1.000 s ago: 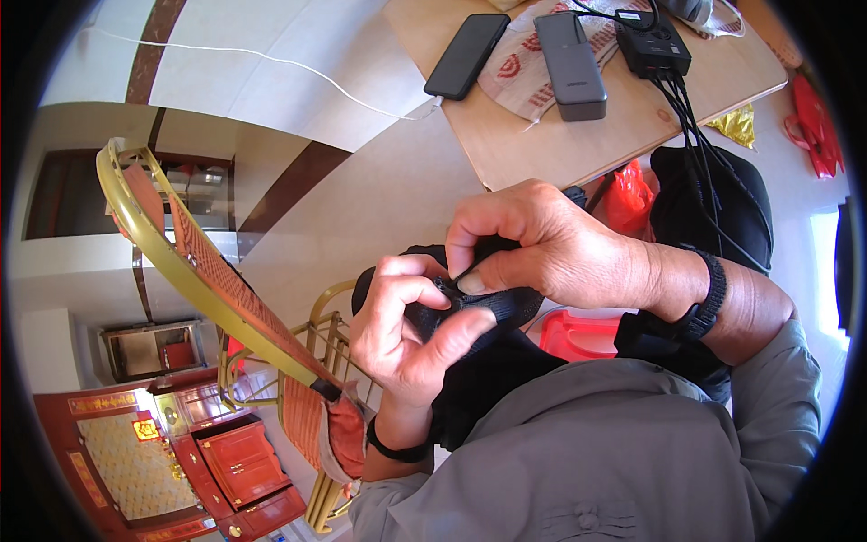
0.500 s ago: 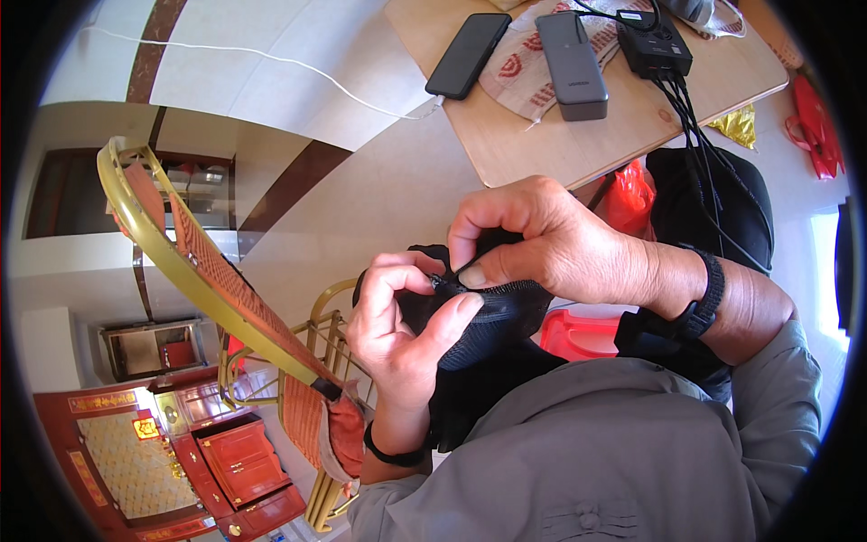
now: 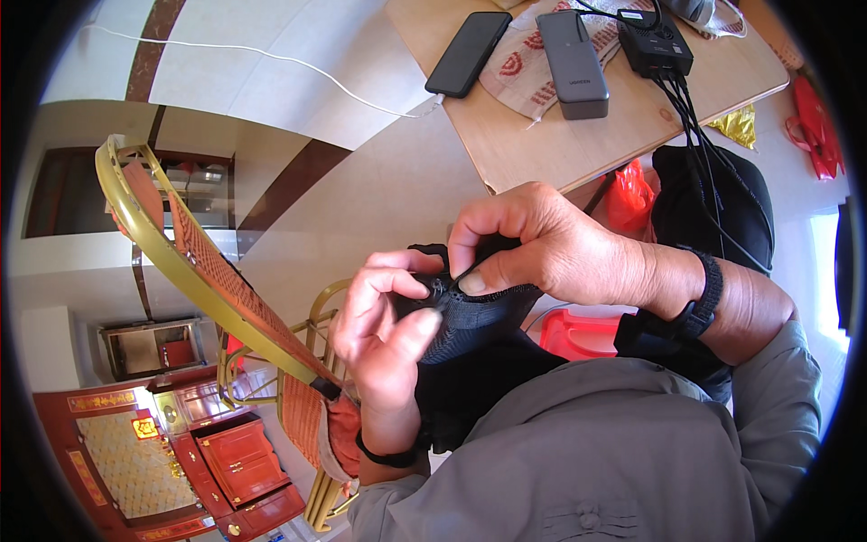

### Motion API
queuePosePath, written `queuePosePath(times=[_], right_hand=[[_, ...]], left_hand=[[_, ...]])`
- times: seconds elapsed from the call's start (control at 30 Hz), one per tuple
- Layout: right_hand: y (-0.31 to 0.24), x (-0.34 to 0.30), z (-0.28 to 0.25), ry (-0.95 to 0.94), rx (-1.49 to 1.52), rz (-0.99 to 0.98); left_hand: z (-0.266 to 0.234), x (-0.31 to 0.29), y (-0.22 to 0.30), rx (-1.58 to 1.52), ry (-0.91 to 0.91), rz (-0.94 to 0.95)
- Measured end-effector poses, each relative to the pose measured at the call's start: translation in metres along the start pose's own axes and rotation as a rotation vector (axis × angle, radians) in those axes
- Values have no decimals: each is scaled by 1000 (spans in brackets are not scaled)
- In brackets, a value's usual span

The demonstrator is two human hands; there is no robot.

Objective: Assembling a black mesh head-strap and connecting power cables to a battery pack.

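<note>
A pale tiled floor with dark brown bands runs under everything, seen from above, with a wooden table at the top edge. In front of the chest both hands close on a black mesh pouch. The right hand curls over its top from the right, thumb pressed flat on the mesh and fingertips tucked behind the upper rim. The left hand comes up from below, thumb and bent forefinger pinching the pouch's left edge just beside the right thumb, so the two grips almost touch. The pouch bulges between them; what is inside cannot be told. More black fabric hangs beneath it against the grey shirt.

Left of the hands a gold-framed chair with a red patterned back stands close, leaving little room on that side. Above the hands bare floor lies open up to the table's edge. On the table lie a black phone with a white cable trailing across the floor, a grey power bank and a black hub with black wires running down. A black bag sits right of the right wrist, a red plastic item just under it.
</note>
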State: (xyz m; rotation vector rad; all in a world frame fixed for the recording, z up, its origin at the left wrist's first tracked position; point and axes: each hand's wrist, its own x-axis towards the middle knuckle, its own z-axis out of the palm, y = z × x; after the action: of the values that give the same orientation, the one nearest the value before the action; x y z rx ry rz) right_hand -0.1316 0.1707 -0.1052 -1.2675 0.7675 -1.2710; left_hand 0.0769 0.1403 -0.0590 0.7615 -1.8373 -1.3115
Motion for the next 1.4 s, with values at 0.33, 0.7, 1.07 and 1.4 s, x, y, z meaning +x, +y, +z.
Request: queuePosePath(times=[0.33,0.7,1.07,1.4], right_hand=[[0,0,-2,2,-40,-53],[-6,-2,-4,-41,-114,-9],[-10,-2,-6,-23,-83,8],[-15,-2,-7,-26,-43,42]], left_hand=[[8,-1,-3,57,50,80],[11,1,-6,193,13,-12],[10,5,-9,-106,95,35],[0,6,-7,83,121,151]])
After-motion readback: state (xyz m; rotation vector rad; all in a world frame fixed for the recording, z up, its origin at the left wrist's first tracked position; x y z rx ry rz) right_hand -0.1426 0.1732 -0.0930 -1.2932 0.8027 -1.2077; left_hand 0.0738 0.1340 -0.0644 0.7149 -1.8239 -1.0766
